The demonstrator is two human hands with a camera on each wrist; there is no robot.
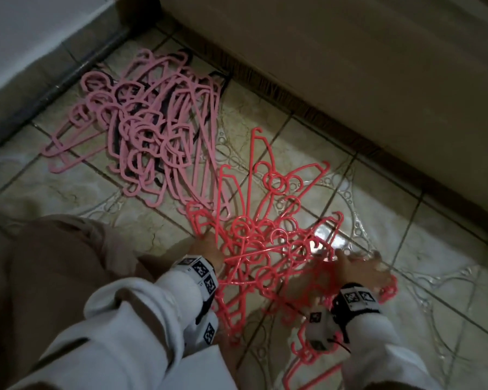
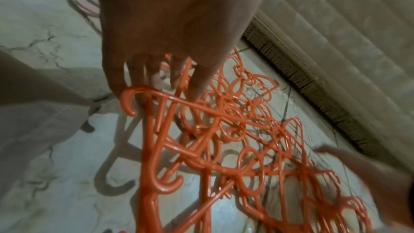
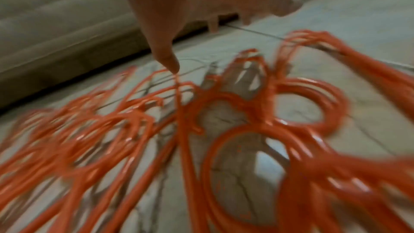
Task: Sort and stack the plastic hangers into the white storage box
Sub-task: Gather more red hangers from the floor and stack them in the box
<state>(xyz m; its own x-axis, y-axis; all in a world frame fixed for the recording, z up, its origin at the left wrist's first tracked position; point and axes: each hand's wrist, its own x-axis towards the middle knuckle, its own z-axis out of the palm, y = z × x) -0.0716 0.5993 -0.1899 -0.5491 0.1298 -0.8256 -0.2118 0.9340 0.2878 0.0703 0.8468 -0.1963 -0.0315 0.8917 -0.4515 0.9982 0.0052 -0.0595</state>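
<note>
A tangled heap of coral-red plastic hangers (image 1: 265, 249) lies on the tiled floor in front of me. My left hand (image 1: 206, 247) rests on its left edge. In the left wrist view its fingers (image 2: 161, 91) point straight down among the red hangers (image 2: 154, 148), beside a hook end. My right hand (image 1: 364, 267) is spread over the heap's right side. In the blurred right wrist view the thumb of that hand (image 3: 201, 17) touches the hangers (image 3: 300, 84). A second pile of pale pink hangers (image 1: 141, 128) lies further off to the left. No white box is in view.
A beige upholstered furniture base (image 1: 350, 52) runs along the right and far side. A white panel with a dark sill (image 1: 26, 38) stands at the far left. My knee in beige trousers (image 1: 54, 277) is at the near left. Glossy patterned tiles (image 1: 434, 277) extend right.
</note>
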